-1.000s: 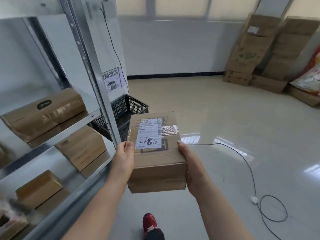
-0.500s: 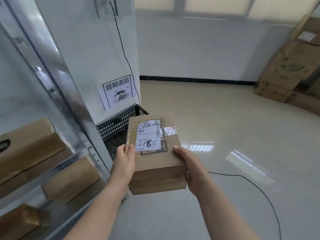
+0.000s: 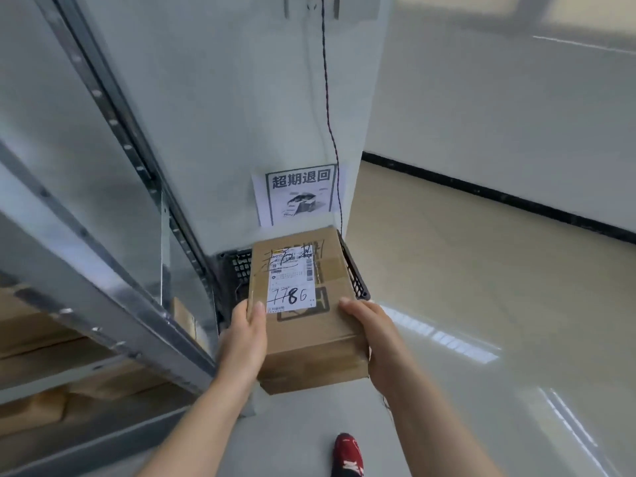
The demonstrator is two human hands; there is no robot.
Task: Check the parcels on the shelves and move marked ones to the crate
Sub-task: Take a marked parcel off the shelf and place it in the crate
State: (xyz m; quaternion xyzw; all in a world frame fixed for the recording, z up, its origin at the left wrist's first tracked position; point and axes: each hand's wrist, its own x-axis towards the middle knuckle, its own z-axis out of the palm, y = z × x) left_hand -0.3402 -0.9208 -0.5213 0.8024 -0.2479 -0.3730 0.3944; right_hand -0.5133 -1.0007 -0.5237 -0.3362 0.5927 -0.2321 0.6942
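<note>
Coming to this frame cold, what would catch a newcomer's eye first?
The cardboard parcel at centre stands out, gripped by the left hand and right hand, its white label bearing a handwritten 7786. Just beyond it a black crate stands on the floor under a paper sign on the wall, with the metal shelf frame at left.

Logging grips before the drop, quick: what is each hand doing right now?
The left hand holds the parcel by its left side.
The right hand holds the same parcel by its right side.
</note>
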